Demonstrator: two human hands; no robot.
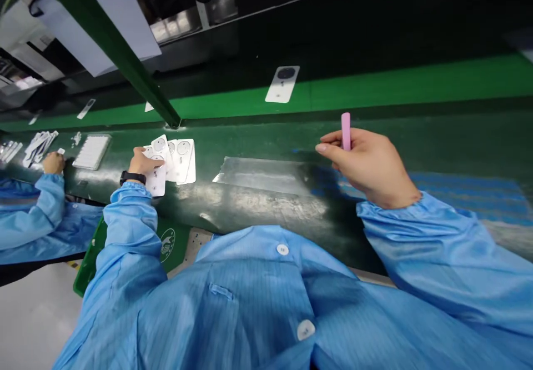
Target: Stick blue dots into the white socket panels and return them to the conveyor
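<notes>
- Right hand (368,161): closed round a pink stick (346,128), which stands roughly upright from the fingers; hand raised over the bench (250,139), well apart from the left.
- Left hand (142,163): thumb across the faces of a fan of white panels (182,160) at the bench's left part. Fingers partly hidden; cannot tell whether they pinch or only rest.
- Beyond, on the green strip (375,88): a lone panel (283,88) with a dark round patch, clear of both hands.
- Risk, my judgement: the fanned panels overlap loosely, so a sideways push of the thumb could slide one out or rub the faces together.
- Risk: the stick's tip could mark a panel if swung low across the fan. The tape strip (266,175), lying between the hands, might snag a panel dragged over it if an edge is lifted; cannot tell if one is.
- Count: one pink stick; one tape strip; one green post (112,45); one wristband (133,178). Fan: at least four panels, overlap hides the exact number. Strip: one panel plain in front, three smaller pale pieces farther left.
- Left edge: one co-worker's hand (54,163), beside one white block (92,151).
</notes>
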